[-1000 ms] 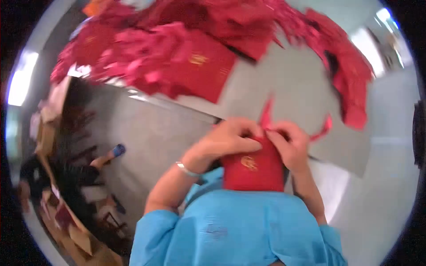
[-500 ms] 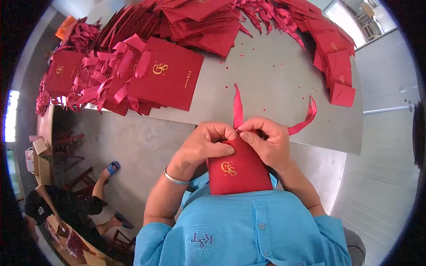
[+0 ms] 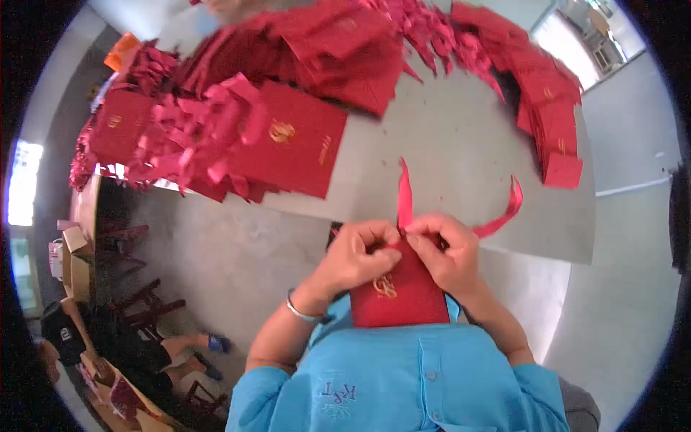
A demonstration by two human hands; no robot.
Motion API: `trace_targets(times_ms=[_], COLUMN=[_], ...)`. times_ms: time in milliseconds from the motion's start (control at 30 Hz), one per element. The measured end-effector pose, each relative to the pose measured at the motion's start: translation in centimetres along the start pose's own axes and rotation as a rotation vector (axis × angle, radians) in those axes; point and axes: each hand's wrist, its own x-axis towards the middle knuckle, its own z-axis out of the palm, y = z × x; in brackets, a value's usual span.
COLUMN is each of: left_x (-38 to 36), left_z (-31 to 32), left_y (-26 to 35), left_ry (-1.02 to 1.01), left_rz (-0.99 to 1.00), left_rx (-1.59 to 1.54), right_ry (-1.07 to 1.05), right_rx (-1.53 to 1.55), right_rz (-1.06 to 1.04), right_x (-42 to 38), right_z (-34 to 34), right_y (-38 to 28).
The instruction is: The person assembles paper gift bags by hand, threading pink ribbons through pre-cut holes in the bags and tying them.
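Observation:
A small red bag point(image 3: 403, 299) with a gold logo is held upright against my blue shirt. My left hand point(image 3: 360, 255) pinches its top edge, thumb on the front. My right hand point(image 3: 450, 252) pinches at the top right corner, its fingertips close to the left ones. A pink ribbon point(image 3: 405, 194) stands up from between the fingertips, and another ribbon end point(image 3: 507, 212) curls out to the right behind my right hand. The exact spot where ribbon and bag meet is hidden by the fingers.
Red bags with pink ribbons point(image 3: 201, 129) lie piled at the table's left. More stacks point(image 3: 338, 50) lie at the back, and others point(image 3: 551, 129) at the right. A person in black point(image 3: 137, 345) sits at lower left near cardboard boxes point(image 3: 75, 266) and stools.
The whole view has shifted, so the table and hands appear lower and further right. Both hands keep their pinch on the bag. The seated person's feet have moved.

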Motion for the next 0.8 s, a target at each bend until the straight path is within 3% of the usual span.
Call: trace_targets(times_ms=[200, 300, 467, 500, 600, 733, 800], left_x=[0.0, 0.1, -0.2, -0.2, -0.2, 0.3, -0.2], left_z=[-0.1, 0.1, -0.2, -0.3, -0.2, 0.7, 1.1], left_y=[-0.1, -0.4, -0.1, 0.0, -0.2, -1.0, 0.4], left_ry=[-0.085, -0.064, -0.022, -0.029, -0.028, 0.013, -0.056], left_rz=[-0.012, 0.091, 0.157, 0.17, 0.137, 0.2, 0.187], left_rx=[-0.018, -0.009, 0.067, 0.107, 0.134, 0.218, 0.282], right_ry=[-0.02, -0.021, 0.008, 0.008, -0.023, -0.089, -0.22], right_rx=[-0.114, -0.143, -0.013, -0.076, -0.07, -0.293, -0.346], right_rz=[0.094, -0.016, 0.168, 0.067, 0.164, -0.514, -0.708], right_x=[-0.1, -0.2, -0.2, 0.6, 4.1, 8.6, 9.1], right_z=[-0.1, 0.2, 0.2, 0.3, -0.8, 0.7, 1.3], right_y=[-0.5, 0.0, 0.3, -0.1, -3.6, -10.1, -12.3])
